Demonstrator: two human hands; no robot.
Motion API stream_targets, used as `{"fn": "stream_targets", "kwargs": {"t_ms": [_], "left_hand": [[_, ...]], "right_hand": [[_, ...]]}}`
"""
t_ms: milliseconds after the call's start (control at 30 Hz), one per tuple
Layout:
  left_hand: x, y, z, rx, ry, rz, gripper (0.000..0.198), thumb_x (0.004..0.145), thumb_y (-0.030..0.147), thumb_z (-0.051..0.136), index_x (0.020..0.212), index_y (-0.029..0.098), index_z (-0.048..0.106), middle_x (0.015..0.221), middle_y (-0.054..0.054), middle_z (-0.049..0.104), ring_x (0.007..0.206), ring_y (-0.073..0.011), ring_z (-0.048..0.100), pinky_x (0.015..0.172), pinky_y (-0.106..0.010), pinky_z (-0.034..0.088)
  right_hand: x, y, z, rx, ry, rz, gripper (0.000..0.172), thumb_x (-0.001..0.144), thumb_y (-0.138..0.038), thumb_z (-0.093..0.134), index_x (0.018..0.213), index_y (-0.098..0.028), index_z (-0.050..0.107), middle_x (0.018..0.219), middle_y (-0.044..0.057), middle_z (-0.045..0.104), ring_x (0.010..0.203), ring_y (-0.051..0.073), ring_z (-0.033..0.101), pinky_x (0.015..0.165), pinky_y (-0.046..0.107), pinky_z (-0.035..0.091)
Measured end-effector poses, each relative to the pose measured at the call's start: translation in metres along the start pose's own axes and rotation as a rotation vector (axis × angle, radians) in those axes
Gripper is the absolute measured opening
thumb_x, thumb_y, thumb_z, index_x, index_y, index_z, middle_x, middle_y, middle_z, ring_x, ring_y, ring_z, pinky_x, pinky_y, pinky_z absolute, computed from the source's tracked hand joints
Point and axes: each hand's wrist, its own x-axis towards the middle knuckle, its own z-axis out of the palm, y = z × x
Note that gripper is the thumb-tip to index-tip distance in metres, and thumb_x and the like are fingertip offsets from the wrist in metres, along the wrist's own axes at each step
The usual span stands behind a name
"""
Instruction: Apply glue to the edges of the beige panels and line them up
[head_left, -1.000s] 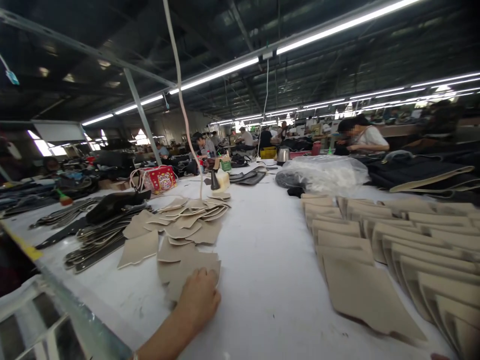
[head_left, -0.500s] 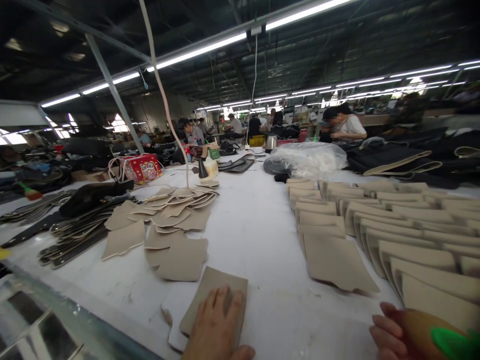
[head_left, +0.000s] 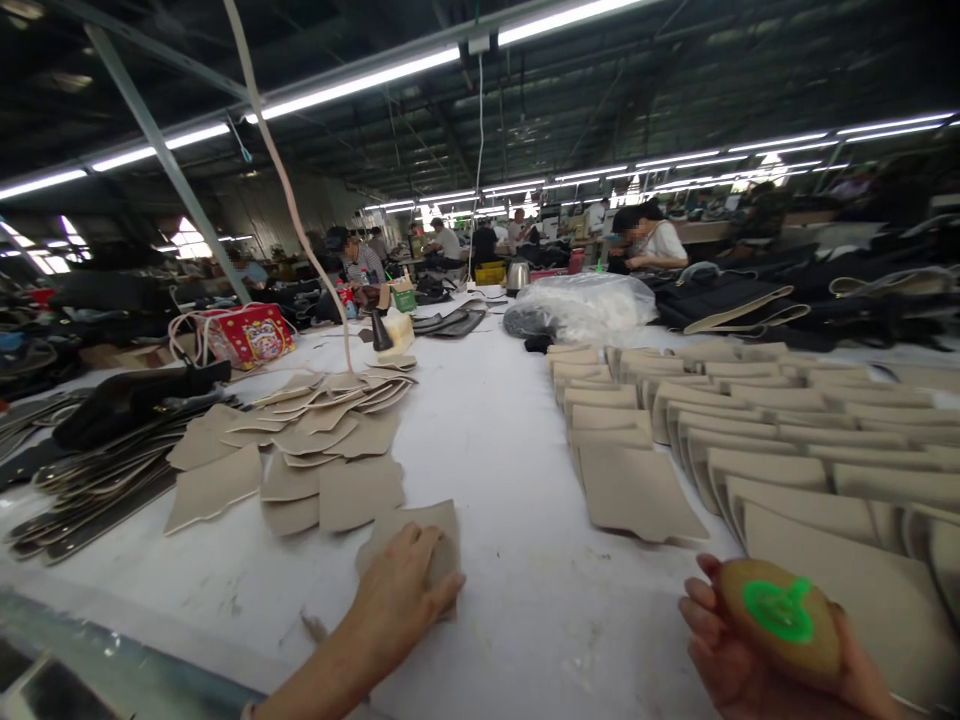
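My left hand [head_left: 405,590] is curled over a beige piece [head_left: 442,515] on the white table, its fingers on top and the thumb at the right edge. My right hand [head_left: 724,640] is wrapped round a yellowish-brown bottle with a green top [head_left: 821,640], tilted with the green part facing me. Beyond my left hand lies a loose heap of beige pieces [head_left: 360,493]. Rows of overlapping beige pieces [head_left: 637,490] cover the table's right side, just past the bottle.
Dark strips [head_left: 112,480] lie stacked at the left, near a red patterned bag [head_left: 251,337]. A clear plastic bag [head_left: 585,305] and a metal kettle [head_left: 517,278] stand farther back. A pale cord [head_left: 289,180] hangs down to the heap. Several people sit in the background.
My left hand has gone from lying flat to curled on the beige piece, with more forearm showing. The bottle in my right hand has come further into view. The whole view has shifted.
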Motion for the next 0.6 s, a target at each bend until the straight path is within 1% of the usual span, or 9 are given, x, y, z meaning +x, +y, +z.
{"fn": "stream_targets", "kwargs": {"t_ms": [67,133,233,333,400,500,600], "left_hand": [[0.004,0.008,0.007,0.095,0.018,-0.049,0.038,0.077,0.035,0.052,0.109,0.015,0.056,0.11,-0.013,0.055,0.103,-0.0284,0.053,0.087,-0.039,0.043],[0.005,0.014,0.01,0.132,-0.006,-0.054,0.034,0.078,0.03,0.05,0.107,0.014,0.055,0.11,-0.013,0.052,0.103,-0.0277,0.052,0.087,-0.038,0.042],[0.005,0.015,0.008,0.131,-0.051,-0.035,0.032,0.078,0.025,0.047,0.108,0.014,0.053,0.108,-0.012,0.051,0.101,-0.0255,0.053,0.088,-0.037,0.042],[0.006,0.012,0.004,0.158,-0.062,-0.042,0.032,0.075,0.02,0.048,0.106,0.013,0.053,0.108,-0.012,0.05,0.101,-0.0247,0.053,0.089,-0.035,0.041],[0.006,0.012,0.0,0.171,-0.096,-0.042,0.031,0.074,0.016,0.047,0.105,0.014,0.053,0.107,-0.012,0.051,0.099,-0.024,0.053,0.088,-0.034,0.041],[0.006,0.01,-0.003,0.149,-0.147,-0.026,0.031,0.076,0.017,0.048,0.106,0.014,0.053,0.109,-0.011,0.051,0.098,-0.0232,0.054,0.089,-0.034,0.041],[0.004,0.006,-0.003,0.13,-0.137,-0.03,0.031,0.076,0.017,0.05,0.107,0.015,0.053,0.111,-0.011,0.05,0.1,-0.0229,0.054,0.09,-0.033,0.041]], "right_hand": [[-0.006,-0.001,0.011,0.039,0.12,0.047,0.044,0.07,-0.05,0.062,0.1,-0.019,0.071,0.087,0.016,0.071,0.069,0.028,0.068,0.055,0.039,0.059],[-0.009,-0.002,0.019,0.062,0.17,0.07,0.04,0.07,-0.046,0.061,0.099,-0.02,0.071,0.086,0.015,0.072,0.067,0.029,0.068,0.053,0.04,0.059],[-0.01,-0.003,0.022,0.072,0.188,0.076,0.037,0.073,-0.045,0.059,0.098,-0.021,0.071,0.087,0.014,0.073,0.066,0.029,0.068,0.051,0.041,0.058],[-0.009,-0.002,0.022,0.058,0.184,0.069,0.037,0.075,-0.043,0.057,0.101,-0.021,0.07,0.089,0.014,0.073,0.068,0.03,0.069,0.051,0.042,0.058],[-0.008,0.0,0.022,0.049,0.178,0.066,0.038,0.076,-0.043,0.056,0.104,-0.02,0.069,0.089,0.014,0.073,0.069,0.03,0.069,0.052,0.042,0.058],[-0.01,0.002,0.021,0.05,0.187,0.06,0.04,0.076,-0.046,0.056,0.105,-0.021,0.068,0.09,0.013,0.073,0.069,0.031,0.069,0.052,0.044,0.059],[-0.011,0.003,0.019,0.048,0.199,0.056,0.039,0.074,-0.046,0.058,0.104,-0.023,0.069,0.092,0.011,0.073,0.07,0.033,0.069,0.052,0.046,0.059]]}}
